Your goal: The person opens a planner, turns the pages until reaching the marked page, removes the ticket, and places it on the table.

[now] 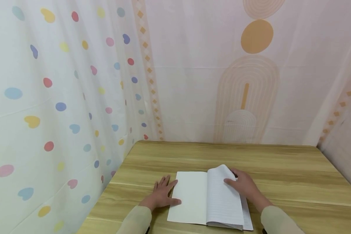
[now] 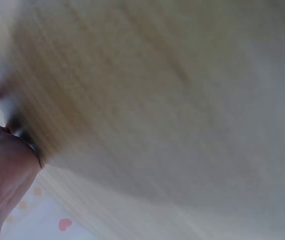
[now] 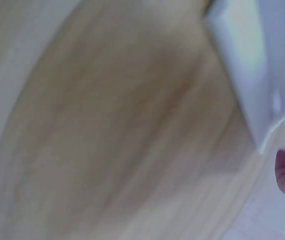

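An open notebook (image 1: 190,195) lies on the wooden table, its left side blank and its right side made of lined pages. My left hand (image 1: 162,194) rests with spread fingers at the left edge, the thumb on the blank page. With my right hand (image 1: 246,186) I pinch the upper right of a lined page (image 1: 223,198), thumb on top and the other fingers partly hidden behind it. That page is lifted and bowed at its top corner, and more sheets show beneath. The right wrist view catches the notebook's raised edge (image 3: 240,65) beside the fingers.
The wooden table (image 1: 295,182) stretches out on both sides of the notebook and behind it. A dotted curtain (image 1: 61,130) hangs along the left, and a patterned curtain (image 1: 187,97) hangs behind the far table edge.
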`<state>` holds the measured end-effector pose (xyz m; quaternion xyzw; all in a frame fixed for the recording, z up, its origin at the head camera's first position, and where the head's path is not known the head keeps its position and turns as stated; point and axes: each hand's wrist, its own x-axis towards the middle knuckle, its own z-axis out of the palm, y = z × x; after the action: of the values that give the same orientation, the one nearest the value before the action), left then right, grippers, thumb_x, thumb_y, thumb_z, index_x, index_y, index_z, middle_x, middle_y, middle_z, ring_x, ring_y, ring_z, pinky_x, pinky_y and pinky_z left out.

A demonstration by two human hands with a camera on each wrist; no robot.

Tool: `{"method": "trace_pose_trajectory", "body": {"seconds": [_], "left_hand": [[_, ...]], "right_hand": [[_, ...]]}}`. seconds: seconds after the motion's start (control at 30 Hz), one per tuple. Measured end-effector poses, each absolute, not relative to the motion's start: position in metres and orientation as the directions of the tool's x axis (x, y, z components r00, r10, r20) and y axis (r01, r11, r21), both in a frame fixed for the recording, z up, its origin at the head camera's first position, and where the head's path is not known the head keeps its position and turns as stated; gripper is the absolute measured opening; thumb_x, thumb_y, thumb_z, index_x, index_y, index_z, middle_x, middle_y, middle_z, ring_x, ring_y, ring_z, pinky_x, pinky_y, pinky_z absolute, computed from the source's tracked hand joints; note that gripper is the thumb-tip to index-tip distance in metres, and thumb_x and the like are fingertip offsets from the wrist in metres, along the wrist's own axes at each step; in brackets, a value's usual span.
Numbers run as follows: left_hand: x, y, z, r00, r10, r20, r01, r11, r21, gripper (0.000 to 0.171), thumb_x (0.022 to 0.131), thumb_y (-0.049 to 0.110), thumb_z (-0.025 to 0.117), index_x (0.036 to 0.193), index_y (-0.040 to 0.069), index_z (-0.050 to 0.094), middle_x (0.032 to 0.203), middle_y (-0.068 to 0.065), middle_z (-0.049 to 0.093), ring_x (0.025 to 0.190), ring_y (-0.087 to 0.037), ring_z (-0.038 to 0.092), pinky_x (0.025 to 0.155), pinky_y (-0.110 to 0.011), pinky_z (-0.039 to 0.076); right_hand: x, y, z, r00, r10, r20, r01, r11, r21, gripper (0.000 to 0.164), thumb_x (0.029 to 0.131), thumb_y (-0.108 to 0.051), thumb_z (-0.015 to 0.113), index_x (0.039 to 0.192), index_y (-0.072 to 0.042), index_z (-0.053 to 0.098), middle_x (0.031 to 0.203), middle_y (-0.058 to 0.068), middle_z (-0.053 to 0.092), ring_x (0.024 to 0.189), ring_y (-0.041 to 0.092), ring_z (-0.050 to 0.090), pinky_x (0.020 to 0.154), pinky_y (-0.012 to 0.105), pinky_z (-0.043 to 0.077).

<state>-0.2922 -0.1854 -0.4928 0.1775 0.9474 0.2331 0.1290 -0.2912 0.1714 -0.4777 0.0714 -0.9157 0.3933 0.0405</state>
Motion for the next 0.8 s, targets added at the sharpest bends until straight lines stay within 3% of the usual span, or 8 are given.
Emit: {"method": "trace_pose_trajectory", "body": {"seconds": [0.1,0.2,0.27,0.43,0.67,0.8], "left_hand": [[-0.293,-0.186,-0.494,-0.904,0.397,-0.161,0.278,0.830,0.484,0.090,0.085,0.053,0.073,0.155,0.012,0.035,0.162,-0.027,0.010,0.148,-0.046,0.004,0.115,-0.065,0.001],[-0.293,-0.186,-0.495,-0.903,0.397,-0.161,0.280,0.831,0.481,0.090,0.085,0.054,0.072,0.155,0.012,0.035,0.162,-0.027,0.010,0.148,-0.045,0.004,0.115,-0.064,0.001],[-0.292,-0.186,-0.495,-0.903,0.398,-0.164,0.276,0.828,0.489,0.090,0.085,0.054,0.072,0.155,0.012,0.034,0.162,-0.026,0.009,0.149,-0.045,0.003,0.115,-0.064,0.000],[-0.292,-0.187,-0.496,-0.899,0.406,-0.165,0.276,0.816,0.508,0.090,0.085,0.053,0.072,0.155,0.012,0.034,0.162,-0.026,0.008,0.149,-0.045,0.001,0.115,-0.064,-0.002],[-0.293,-0.191,-0.498,-0.899,0.415,-0.138,0.278,0.787,0.550,0.089,0.085,0.049,0.074,0.154,0.009,0.035,0.162,-0.027,0.009,0.148,-0.046,0.001,0.115,-0.065,-0.002],[-0.293,-0.192,-0.497,-0.901,0.413,-0.131,0.272,0.774,0.571,0.087,0.086,0.047,0.074,0.153,0.006,0.037,0.161,-0.028,0.009,0.148,-0.047,0.001,0.114,-0.065,-0.002]], "right_hand": [[-0.293,0.166,-0.468,-0.993,-0.077,0.092,-0.120,0.603,-0.789,0.063,0.093,-0.025,0.070,0.143,0.005,0.046,0.121,0.024,0.063,0.102,0.030,0.061,0.084,0.045,0.051],[-0.294,0.161,-0.459,-0.995,-0.062,0.079,-0.101,0.563,-0.821,0.065,0.095,-0.021,0.067,0.148,0.005,0.039,0.107,0.019,0.061,0.095,0.026,0.055,0.079,0.040,0.047],[-0.294,0.157,-0.454,-0.995,-0.056,0.084,-0.101,0.543,-0.834,0.067,0.096,-0.018,0.066,0.150,0.006,0.034,0.105,0.018,0.061,0.097,0.028,0.054,0.083,0.042,0.046],[-0.294,0.149,-0.443,-0.992,-0.051,0.112,-0.122,0.478,-0.870,0.068,0.097,-0.013,0.063,0.152,0.006,0.027,0.121,0.025,0.065,0.114,0.036,0.059,0.099,0.052,0.044],[-0.295,0.137,-0.433,-0.992,-0.056,0.114,-0.125,0.262,-0.957,0.066,0.098,-0.007,0.061,0.152,0.007,0.027,0.127,0.027,0.062,0.101,0.028,0.068,0.079,0.036,0.055],[-0.293,0.126,-0.432,-0.988,-0.088,0.131,-0.143,0.151,-0.978,0.062,0.097,-0.003,0.059,0.150,0.009,0.029,0.125,0.028,0.062,0.097,0.031,0.070,0.078,0.037,0.055]]}}
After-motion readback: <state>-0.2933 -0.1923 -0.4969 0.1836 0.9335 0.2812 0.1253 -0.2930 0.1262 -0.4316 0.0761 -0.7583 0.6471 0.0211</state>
